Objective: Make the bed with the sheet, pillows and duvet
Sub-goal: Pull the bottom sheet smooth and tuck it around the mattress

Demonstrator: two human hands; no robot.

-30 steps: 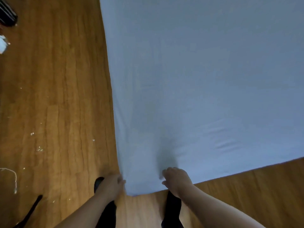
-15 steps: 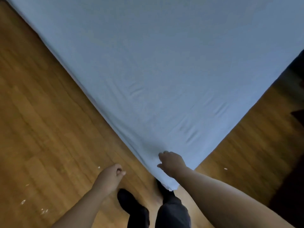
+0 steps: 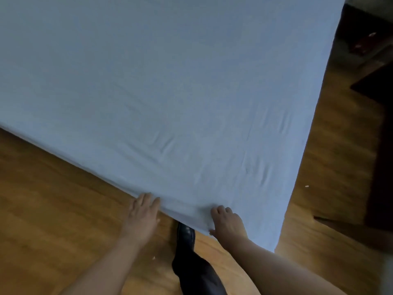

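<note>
A light blue sheet (image 3: 170, 86) lies stretched over the bed and fills most of the head view, with small wrinkles near its close edge. My left hand (image 3: 142, 217) lies flat with fingers apart, its fingertips against that close edge. To its right, my right hand (image 3: 228, 222) rests on the sheet near the bed's corner (image 3: 274, 249), fingers curled on top and thumb under the edge, pinching the fabric. No pillow or duvet is in view.
Wooden floor (image 3: 53, 209) runs along the bed on the left and right. My dark trouser leg and shoe (image 3: 187, 252) stand by the bed edge between my arms. A dark rug or low furniture (image 3: 380, 145) lies at the right.
The view has swung so the bed corner sits to the right. My left hand, off the sheet half a second ago, now touches its edge. My right hand has stayed on the sheet.
</note>
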